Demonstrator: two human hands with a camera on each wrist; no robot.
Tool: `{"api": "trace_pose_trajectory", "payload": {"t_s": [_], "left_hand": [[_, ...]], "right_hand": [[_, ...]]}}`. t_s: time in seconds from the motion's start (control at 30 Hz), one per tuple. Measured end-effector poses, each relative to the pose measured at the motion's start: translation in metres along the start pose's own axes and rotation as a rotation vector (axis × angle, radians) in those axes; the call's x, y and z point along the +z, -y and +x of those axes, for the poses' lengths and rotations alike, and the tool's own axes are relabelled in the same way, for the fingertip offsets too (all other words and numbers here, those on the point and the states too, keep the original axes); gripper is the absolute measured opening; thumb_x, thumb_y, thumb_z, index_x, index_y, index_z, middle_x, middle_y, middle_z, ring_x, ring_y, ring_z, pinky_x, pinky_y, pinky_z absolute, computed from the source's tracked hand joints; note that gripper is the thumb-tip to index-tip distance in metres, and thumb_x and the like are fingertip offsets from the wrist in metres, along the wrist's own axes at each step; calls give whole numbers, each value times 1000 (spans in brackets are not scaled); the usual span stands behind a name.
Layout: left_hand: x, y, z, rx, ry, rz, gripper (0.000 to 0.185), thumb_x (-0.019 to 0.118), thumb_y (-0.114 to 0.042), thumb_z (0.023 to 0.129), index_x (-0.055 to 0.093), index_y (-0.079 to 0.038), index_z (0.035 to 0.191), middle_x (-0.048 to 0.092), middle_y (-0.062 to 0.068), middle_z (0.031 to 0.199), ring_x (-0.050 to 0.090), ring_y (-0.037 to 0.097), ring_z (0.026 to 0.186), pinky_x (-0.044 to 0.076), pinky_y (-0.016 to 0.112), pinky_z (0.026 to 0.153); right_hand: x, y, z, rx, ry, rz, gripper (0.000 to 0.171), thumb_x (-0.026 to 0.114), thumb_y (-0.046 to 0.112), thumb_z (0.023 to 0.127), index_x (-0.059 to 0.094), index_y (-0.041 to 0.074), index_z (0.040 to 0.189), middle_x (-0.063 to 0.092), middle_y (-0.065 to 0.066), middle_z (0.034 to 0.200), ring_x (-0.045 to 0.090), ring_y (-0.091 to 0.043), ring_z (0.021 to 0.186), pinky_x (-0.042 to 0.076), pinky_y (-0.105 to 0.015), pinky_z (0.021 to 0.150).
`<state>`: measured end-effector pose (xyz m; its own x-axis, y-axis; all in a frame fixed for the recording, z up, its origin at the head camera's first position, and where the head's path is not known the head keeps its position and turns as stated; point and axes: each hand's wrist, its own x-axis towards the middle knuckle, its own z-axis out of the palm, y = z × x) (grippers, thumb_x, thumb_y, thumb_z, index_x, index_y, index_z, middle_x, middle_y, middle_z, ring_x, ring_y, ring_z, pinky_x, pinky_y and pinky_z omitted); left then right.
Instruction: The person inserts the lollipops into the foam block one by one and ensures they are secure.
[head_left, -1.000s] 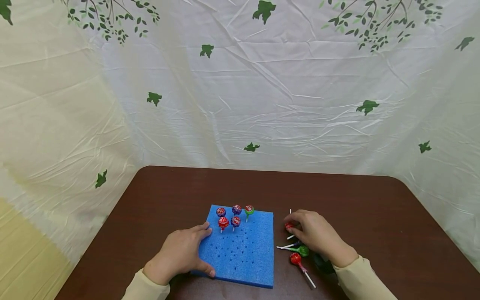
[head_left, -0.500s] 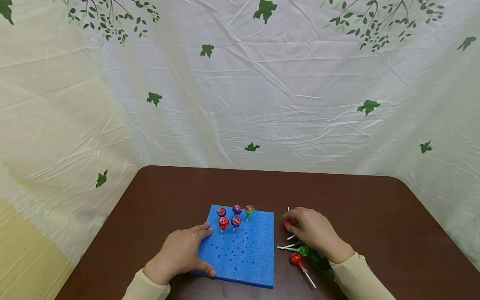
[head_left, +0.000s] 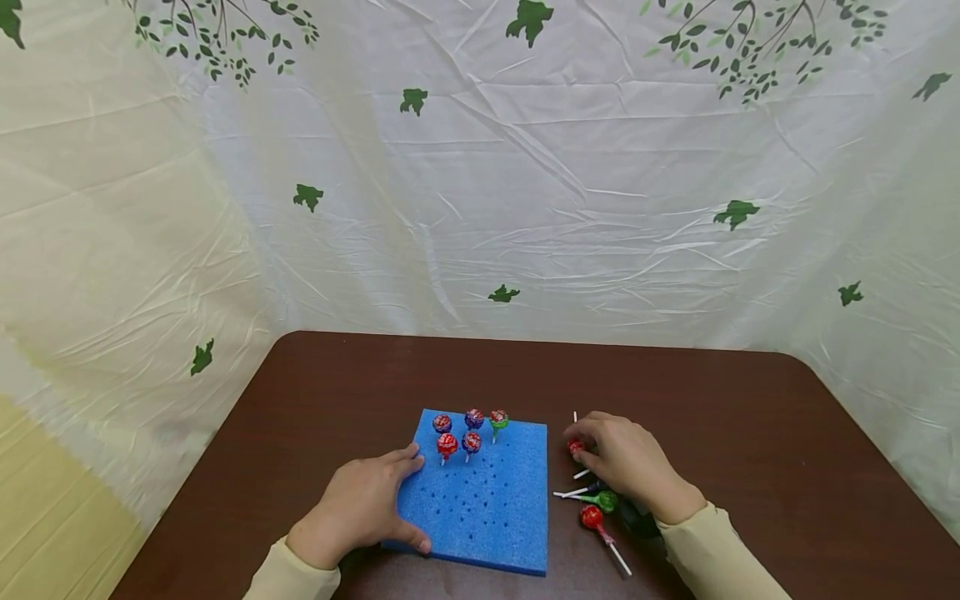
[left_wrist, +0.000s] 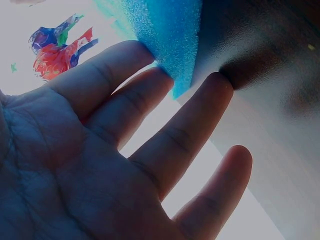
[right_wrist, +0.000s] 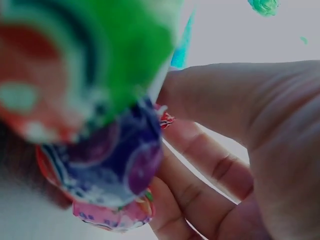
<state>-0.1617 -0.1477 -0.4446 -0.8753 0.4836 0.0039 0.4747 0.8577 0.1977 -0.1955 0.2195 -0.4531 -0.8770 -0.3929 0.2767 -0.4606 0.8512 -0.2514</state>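
The blue foam board [head_left: 495, 517] lies on the table with rows of small holes. Several wrapped lollipops stand upright in its far left part, among them a red lollipop [head_left: 447, 445] and a green lollipop [head_left: 498, 417]. My left hand [head_left: 367, 500] rests along the board's left side, thumb at the near edge; the left wrist view shows its straight, spread fingers [left_wrist: 175, 137] at the foam. Right of the board, my right hand [head_left: 630, 462] pinches a red lollipop [head_left: 575, 447] between thumb and fingers. In the right wrist view, nearer wrappers partly cover those fingertips.
Below my right hand lie a green lollipop [head_left: 606, 501] and another red lollipop [head_left: 592, 518] with its white stick toward the near edge. A dark-wrapped lollipop [head_left: 595, 487] is partly hidden by the hand. A white curtain [head_left: 480, 208] with leaf prints hangs behind the brown table [head_left: 360, 375].
My right hand has shifted slightly left and away from me, with the red lollipop at its fingertips. My left hand and the board have stayed still.
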Motion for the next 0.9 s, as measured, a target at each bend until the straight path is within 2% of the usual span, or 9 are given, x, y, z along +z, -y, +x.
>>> {"api": "trace_pose_trajectory", "payload": {"t_s": [0.3,0.47,0.63,0.77,0.9], "left_hand": [[-2,-2,-1,-1,0,-14,108,80,-78,52,64,-10,134,54,8,144,61,32,119,52,54,88],[-3,-3,-1,-5,2,-22,107,81,-76,52,64,-10,134,55,8,144,61,34,119,52,54,87],[-4,-3,-1,-4,4,-22,107,81,-76,52,64,-9,134,55,8,144,61,33,119,52,54,88],[-4,-3,-1,-6,8,-18,107,80,-77,52,65,-10,134,55,8,144,61,33,119,51,54,88],[-3,-4,-1,-6,9,-18,107,80,-77,52,65,-10,134,55,8,144,61,33,119,52,54,88]], "right_hand": [[2,-1,1,-54,-63,-8,21,81,8,82,78,17,100,66,4,100,58,-9,73,49,-30,59],[-1,-3,2,-34,-126,-13,24,76,10,86,77,17,108,67,3,105,54,-7,68,43,-27,54],[-9,-4,3,-32,-166,90,24,71,8,90,75,14,112,66,-1,111,54,-8,70,44,-27,57],[-16,-1,2,-43,-197,190,24,69,1,90,74,10,112,64,-3,110,59,-9,75,50,-26,61],[-21,3,2,-45,-219,212,29,74,-1,86,73,8,114,64,-4,111,65,-13,82,57,-34,67]]}}
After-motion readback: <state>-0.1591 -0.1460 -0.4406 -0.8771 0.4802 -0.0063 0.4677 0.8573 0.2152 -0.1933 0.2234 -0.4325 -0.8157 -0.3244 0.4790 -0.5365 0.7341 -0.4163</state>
